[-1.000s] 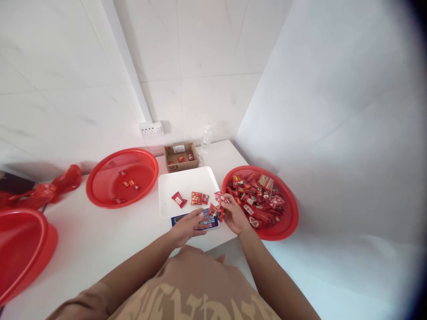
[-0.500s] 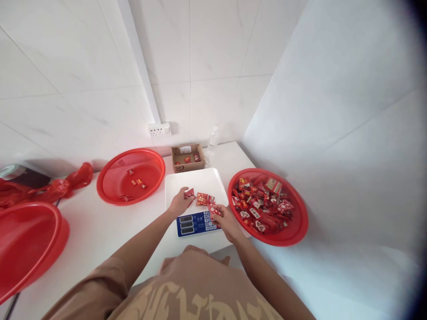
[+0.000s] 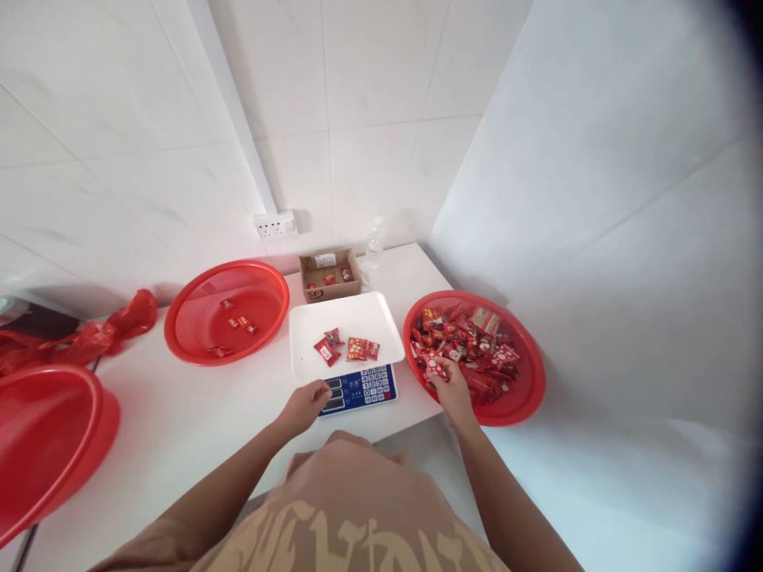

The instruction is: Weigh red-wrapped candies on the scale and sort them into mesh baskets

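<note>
Several red snack packets [image 3: 358, 349] lie on the white tray [image 3: 310, 318] of a weighing scale, in two small groups. My left hand [image 3: 306, 407] is curled closed beside the scale's blue keypad panel [image 3: 361, 391], at its left end by the displays; no packet shows in it. Over the near left edge of the right-hand red basket [image 3: 533, 373], my right hand [image 3: 451, 385] pinches a red and white packet [image 3: 436, 366]. That basket holds a heap of red packets [image 3: 470, 349].
Behind the scale stand a cardboard box [image 3: 331, 291] with some packets and a clear bottle [image 3: 375, 237]. Another red basket [image 3: 179, 338] with several small packets is on the left, near red plastic bags [image 3: 134, 315] and a red basin [image 3: 110, 413].
My left hand has released its packet on the tray and drawn back towards me. My right hand has moved right, from the scale to the full basket, still holding its packet.
</note>
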A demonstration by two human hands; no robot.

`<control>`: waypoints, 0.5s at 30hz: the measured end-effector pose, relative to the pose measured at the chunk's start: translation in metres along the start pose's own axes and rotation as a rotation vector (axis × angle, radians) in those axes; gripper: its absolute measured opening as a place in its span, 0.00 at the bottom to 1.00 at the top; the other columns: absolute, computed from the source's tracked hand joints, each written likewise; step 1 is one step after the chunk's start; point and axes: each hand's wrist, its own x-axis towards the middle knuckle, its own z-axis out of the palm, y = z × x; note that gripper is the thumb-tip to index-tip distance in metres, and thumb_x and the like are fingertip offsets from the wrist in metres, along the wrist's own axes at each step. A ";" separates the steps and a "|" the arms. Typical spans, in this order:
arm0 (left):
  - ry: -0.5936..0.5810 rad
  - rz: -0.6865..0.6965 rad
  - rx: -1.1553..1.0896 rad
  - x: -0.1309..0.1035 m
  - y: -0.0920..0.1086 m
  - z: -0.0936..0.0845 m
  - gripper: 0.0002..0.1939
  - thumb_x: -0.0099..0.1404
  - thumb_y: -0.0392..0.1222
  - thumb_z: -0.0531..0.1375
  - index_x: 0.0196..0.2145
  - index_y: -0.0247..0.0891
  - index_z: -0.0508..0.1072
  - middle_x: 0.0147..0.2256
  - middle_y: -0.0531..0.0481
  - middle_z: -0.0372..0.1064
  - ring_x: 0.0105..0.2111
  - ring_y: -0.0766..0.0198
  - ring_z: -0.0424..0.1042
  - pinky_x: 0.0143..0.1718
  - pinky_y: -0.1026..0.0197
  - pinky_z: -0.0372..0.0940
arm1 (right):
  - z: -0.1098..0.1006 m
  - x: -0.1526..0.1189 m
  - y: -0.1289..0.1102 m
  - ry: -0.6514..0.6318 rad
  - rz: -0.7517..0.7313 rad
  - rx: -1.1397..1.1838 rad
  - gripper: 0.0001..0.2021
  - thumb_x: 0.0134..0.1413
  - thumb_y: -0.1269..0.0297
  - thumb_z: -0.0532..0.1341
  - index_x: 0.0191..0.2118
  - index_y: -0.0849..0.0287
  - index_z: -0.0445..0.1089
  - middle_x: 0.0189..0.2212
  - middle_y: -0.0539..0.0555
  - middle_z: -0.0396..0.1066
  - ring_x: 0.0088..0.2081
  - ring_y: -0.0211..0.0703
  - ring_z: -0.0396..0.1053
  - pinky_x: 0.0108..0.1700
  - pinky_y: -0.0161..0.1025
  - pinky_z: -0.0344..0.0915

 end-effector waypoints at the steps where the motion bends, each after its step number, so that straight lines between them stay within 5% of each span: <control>1: -0.037 0.012 0.028 -0.006 -0.004 0.004 0.11 0.60 0.47 0.52 0.30 0.41 0.70 0.24 0.54 0.68 0.27 0.63 0.66 0.31 0.61 0.59 | -0.004 0.002 0.004 0.025 -0.041 -0.088 0.19 0.44 0.57 0.59 0.44 0.56 0.67 0.43 0.56 0.70 0.40 0.47 0.69 0.44 0.47 0.66; 5: -0.143 0.043 0.131 -0.020 -0.017 0.018 0.10 0.60 0.44 0.51 0.30 0.41 0.71 0.26 0.52 0.70 0.28 0.61 0.67 0.32 0.61 0.57 | -0.007 0.003 0.014 0.037 -0.118 -0.348 0.18 0.48 0.61 0.54 0.47 0.57 0.67 0.47 0.58 0.70 0.48 0.51 0.67 0.52 0.50 0.61; 15: -0.214 0.068 0.187 -0.025 -0.030 0.034 0.12 0.60 0.45 0.51 0.38 0.43 0.72 0.30 0.50 0.73 0.30 0.59 0.70 0.34 0.60 0.59 | 0.008 -0.005 0.008 0.017 -0.133 -0.556 0.19 0.57 0.62 0.47 0.51 0.55 0.67 0.49 0.57 0.70 0.49 0.49 0.67 0.51 0.46 0.61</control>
